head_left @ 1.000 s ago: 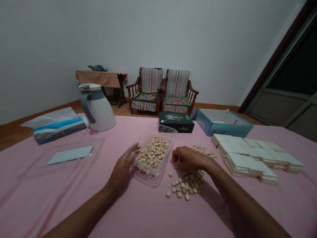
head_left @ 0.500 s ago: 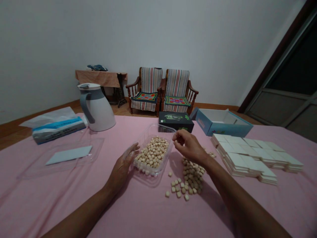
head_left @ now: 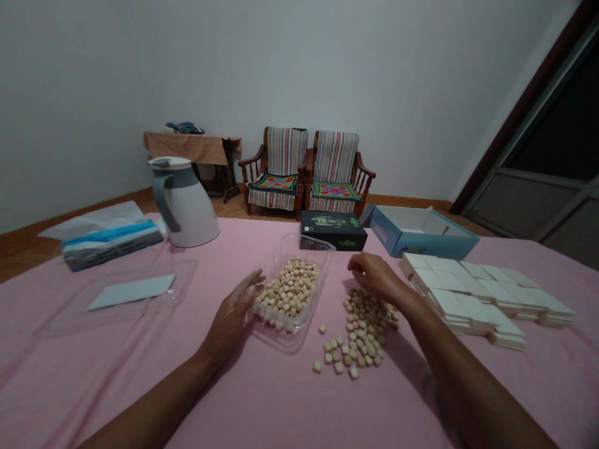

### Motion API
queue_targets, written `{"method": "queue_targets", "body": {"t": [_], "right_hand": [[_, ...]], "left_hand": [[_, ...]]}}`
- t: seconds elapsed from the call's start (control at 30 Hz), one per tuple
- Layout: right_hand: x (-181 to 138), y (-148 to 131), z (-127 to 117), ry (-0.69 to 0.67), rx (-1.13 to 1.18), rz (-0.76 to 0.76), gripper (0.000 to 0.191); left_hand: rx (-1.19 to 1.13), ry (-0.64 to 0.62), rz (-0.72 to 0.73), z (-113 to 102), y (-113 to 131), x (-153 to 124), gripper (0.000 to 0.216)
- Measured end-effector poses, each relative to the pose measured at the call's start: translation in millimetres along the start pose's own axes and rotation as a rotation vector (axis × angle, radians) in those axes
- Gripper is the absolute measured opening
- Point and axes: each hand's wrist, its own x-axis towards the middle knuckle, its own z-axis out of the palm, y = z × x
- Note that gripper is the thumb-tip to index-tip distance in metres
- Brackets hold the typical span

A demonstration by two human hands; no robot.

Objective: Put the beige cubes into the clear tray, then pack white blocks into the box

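A clear plastic container point(head_left: 322, 246) in the middle of the pink table holds many small beige cubes point(head_left: 290, 290). My left hand point(head_left: 234, 315) grips the container's near-left side, thumb on its rim. Several more beige cubes lie in a loose pile point(head_left: 360, 333) on the cloth to the right of the container. My right hand point(head_left: 374, 274) hovers over the far end of that pile, its fingers curled down and together. Whether they hold anything is hidden.
Stacks of flat white tiles point(head_left: 472, 290) lie at the right, behind them an open blue box point(head_left: 421, 234) and a black box point(head_left: 333, 229). At the left are a white jug point(head_left: 185, 202), a tissue pack point(head_left: 110, 243) and a clear lid point(head_left: 121, 293). Two striped chairs point(head_left: 306, 171) stand beyond the table.
My right hand rose from the loose pile to the container's far rim, then moved back right to the pile's far end. My left hand stayed on the container.
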Motion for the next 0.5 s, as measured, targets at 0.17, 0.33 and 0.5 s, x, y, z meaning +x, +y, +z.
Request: {"method": "queue_targets", "body": {"t": [0.17, 0.33, 0.5], "right_hand": [[-1, 12, 9, -0.173, -0.35, 0.176, 0.029], [0, 23, 9, -0.2, -0.358, 0.252, 0.033], [4, 29, 10, -0.224, -0.287, 0.216, 0.03]], "left_hand": [[0.007, 0.003, 0.012, 1, 2, 0, 0.063], [-0.005, 0.007, -0.003, 1, 2, -1, 0.066], [0.001, 0.013, -0.006, 0, 0, 0, 0.065]]}}
